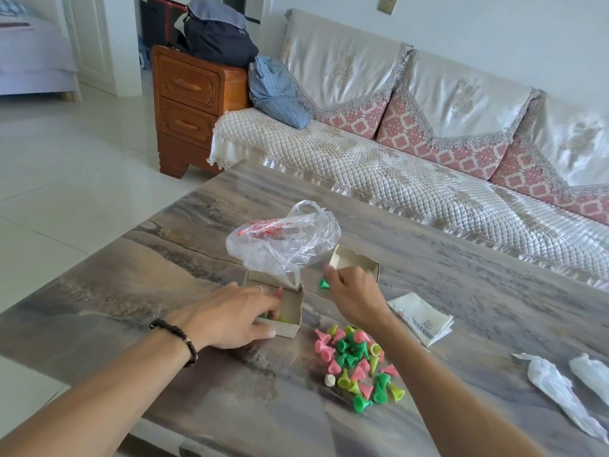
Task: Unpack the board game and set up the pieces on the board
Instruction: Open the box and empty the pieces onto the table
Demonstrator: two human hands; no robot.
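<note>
Left hand [235,316] reached into box [290,319], fingers over last pieces there, grasp hidden. Right hand [354,291] pinched green piece [324,284], just beyond box; pile [357,367] lay nearer, toward person. Board [423,319] folded, right.

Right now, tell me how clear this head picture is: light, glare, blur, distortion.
Head view: soft daylight, with pale glare on the floor tiles and a sheen on the table. Wide-angle bend curves the sofa and the table edges. The green piece by the right hand looks slightly smeared; the pile of pieces reads sharp enough.
</note>
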